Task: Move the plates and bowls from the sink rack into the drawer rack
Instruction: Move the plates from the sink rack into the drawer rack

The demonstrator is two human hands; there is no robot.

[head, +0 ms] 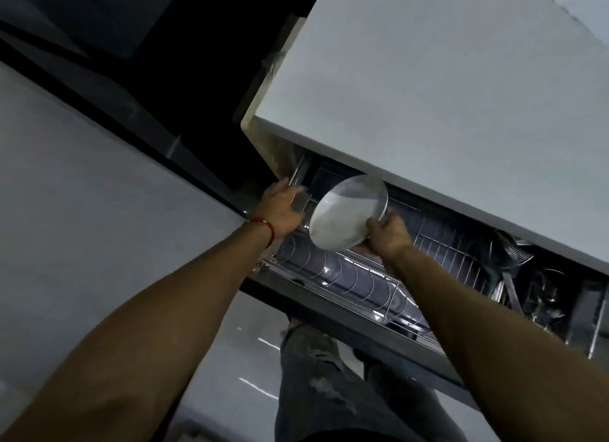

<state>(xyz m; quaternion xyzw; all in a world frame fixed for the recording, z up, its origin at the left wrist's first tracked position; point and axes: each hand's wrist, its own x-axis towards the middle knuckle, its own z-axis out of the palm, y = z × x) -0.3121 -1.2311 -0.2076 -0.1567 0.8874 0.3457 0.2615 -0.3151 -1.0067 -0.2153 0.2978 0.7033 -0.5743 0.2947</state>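
Observation:
A white plate is held tilted on edge above the left part of the wire drawer rack. My right hand grips its lower right rim. My left hand, with a red thread at the wrist, rests at the rack's far left end, fingers curled around a metal rail or post there. The drawer is pulled out from under the white countertop. The rack's curved wire slots below the plate hold nothing. The sink rack is out of view.
Dark utensils, among them a slotted ladle, lie in the drawer's right section. The counter's front edge overhangs the back of the drawer. My jeans-clad legs stand on the pale floor under the drawer. A white cabinet front fills the left.

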